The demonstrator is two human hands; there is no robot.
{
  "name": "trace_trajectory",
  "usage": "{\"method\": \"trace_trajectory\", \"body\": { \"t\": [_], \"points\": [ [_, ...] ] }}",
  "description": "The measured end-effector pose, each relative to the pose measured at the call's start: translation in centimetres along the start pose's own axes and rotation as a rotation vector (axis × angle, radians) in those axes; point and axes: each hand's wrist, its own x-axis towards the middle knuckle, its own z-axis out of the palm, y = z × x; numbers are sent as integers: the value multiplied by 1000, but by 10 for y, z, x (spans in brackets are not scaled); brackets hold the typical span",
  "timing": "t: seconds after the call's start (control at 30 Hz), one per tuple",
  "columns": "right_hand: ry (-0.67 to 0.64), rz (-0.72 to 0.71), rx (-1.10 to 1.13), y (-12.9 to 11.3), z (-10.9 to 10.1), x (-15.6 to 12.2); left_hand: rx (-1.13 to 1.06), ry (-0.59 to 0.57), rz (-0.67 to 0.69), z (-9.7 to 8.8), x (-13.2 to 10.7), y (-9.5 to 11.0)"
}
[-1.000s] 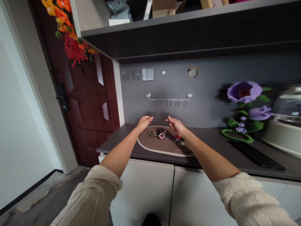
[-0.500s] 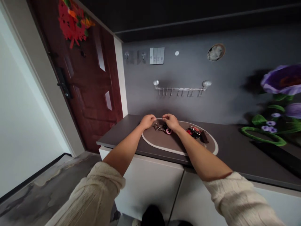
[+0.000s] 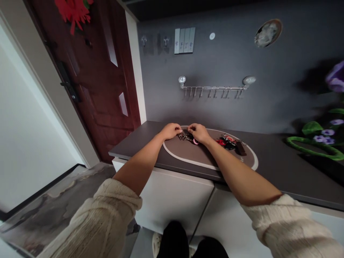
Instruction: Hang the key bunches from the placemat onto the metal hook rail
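Note:
A bunch of metal keys (image 3: 184, 137) lies on the brown oval mat (image 3: 177, 152) with a pale rim, between my hands. My left hand (image 3: 171, 131) has its fingers pinched at the left end of the keys. At their right end, my right hand (image 3: 199, 133) is curled with fingertips together, over a dark part of the bunch. A pink ring (image 3: 195, 141) shows just under that hand. What exactly lies between the fingertips is small and partly hidden. Farther right on the mat sits a second pile (image 3: 229, 144) of red, black and brown small items.
The mat lies on a dark countertop (image 3: 131, 141) above white cabinets (image 3: 172, 200). On the grey wall hangs a clear rail (image 3: 215, 88) with several hooks. A purple flower with a green leafy loop (image 3: 313, 145) stands at right. A dark red door (image 3: 107, 89) is at left.
The view has tilted down and come closer, so wall things sit higher. Both hands stay at the keys, with the fingertips slightly nearer each other.

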Motion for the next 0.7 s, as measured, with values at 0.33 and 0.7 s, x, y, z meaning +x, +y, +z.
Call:
{"method": "trace_trajectory", "body": {
  "t": [0.33,0.7],
  "points": [
    [-7,-13,31,-1,0,0,-219,83,-190,0,4,3],
    [-6,-17,96,-6,1,-1,-759,98,-350,1,8,3]
  ]
}}
